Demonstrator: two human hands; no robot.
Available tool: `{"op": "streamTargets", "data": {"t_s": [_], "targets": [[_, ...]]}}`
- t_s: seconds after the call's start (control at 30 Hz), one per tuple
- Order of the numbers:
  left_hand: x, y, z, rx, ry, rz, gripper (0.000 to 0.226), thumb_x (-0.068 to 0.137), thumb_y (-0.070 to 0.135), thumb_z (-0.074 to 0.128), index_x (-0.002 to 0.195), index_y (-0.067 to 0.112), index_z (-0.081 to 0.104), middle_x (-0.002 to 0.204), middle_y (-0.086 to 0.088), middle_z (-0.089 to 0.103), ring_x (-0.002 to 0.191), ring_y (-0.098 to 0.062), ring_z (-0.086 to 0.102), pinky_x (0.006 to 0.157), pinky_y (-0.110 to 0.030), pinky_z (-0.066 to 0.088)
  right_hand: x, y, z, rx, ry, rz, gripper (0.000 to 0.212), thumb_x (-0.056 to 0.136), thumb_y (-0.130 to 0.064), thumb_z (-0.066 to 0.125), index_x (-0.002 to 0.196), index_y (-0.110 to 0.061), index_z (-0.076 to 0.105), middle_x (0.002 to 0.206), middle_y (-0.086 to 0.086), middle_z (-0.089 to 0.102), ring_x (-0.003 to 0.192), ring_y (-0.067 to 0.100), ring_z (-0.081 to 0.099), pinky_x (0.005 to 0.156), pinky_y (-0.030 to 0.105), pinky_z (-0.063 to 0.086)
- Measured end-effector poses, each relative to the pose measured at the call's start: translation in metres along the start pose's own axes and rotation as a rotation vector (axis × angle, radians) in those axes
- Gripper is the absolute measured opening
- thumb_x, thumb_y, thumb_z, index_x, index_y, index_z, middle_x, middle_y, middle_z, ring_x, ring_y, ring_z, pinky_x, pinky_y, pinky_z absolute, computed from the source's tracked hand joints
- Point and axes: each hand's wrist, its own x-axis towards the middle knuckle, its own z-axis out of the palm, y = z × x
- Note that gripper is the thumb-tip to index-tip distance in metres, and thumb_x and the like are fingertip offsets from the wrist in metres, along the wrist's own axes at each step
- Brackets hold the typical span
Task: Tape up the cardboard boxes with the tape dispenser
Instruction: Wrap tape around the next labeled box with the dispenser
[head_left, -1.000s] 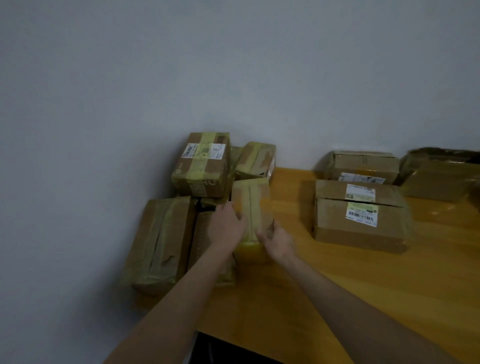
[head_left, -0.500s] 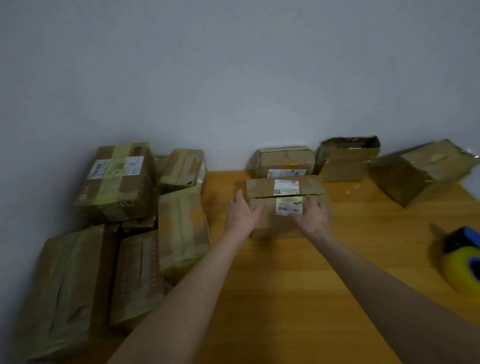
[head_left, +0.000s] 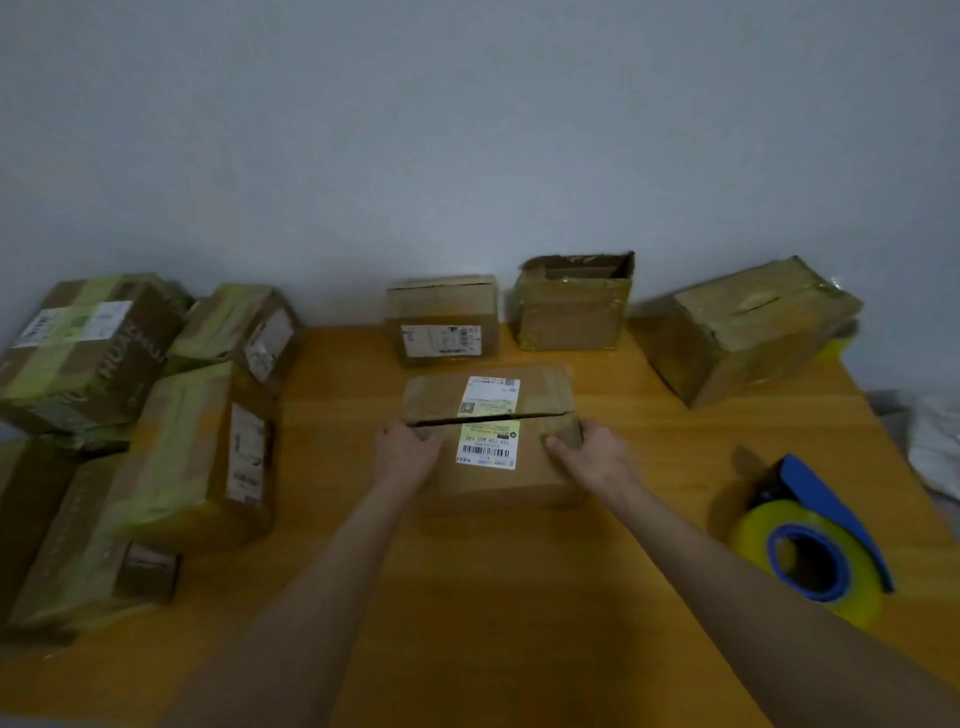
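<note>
- wooden table (head_left: 467, 597), grey wall (head_left: 467, 130) behind
- left hand (head_left: 408, 454) and right hand (head_left: 597, 460) grip center box (head_left: 498, 483) by its sides
- tape dispenser (head_left: 810, 545) lies apart, right of right hand

One box (head_left: 498, 483) sits in the middle of the worktop (head_left: 519, 597); a row of boxes (head_left: 571, 306) stands behind it, by the wall (head_left: 467, 130); a pile of boxes (head_left: 197, 447) fills the left of the frame; the tape dispenser (head_left: 810, 545) lies lower right.
</note>
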Motion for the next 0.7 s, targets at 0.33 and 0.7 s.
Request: {"op": "streamTargets", "data": {"t_s": [0.33, 0.7], "targets": [[-0.094, 0.039, 0.072, 0.102, -0.104, 0.143, 0.069, 0.089, 0.052, 0.058, 0.142, 0.014, 0.037, 0.134, -0.012, 0.051, 0.123, -0.030, 0.047, 0.095, -0.042, 0.047, -0.044, 0.110, -0.079, -0.298, 0.039, 0.086, 0.041, 0.090, -0.057, 0.053, 0.079, -0.018, 0.056, 0.083, 0.001, 0.064, 0.078, 0.022, 0.063, 0.060, 0.028, 0.048], [-0.150, 0.025, 0.102, 0.459, -0.029, 0.448, 0.094, 0.088, 0.055, 0.056, 0.153, 0.011, 0.004, 0.161, -0.010, 0.006, 0.145, -0.033, 0.017, 0.114, -0.044, 0.028, -0.072, 0.154, -0.086, -0.342, 0.110, 0.047, 0.038, 0.093, -0.049, 0.056, 0.099, -0.012, 0.054, 0.092, 0.007, 0.063, 0.085, 0.027, 0.061, 0.061, 0.032, 0.041]]}}
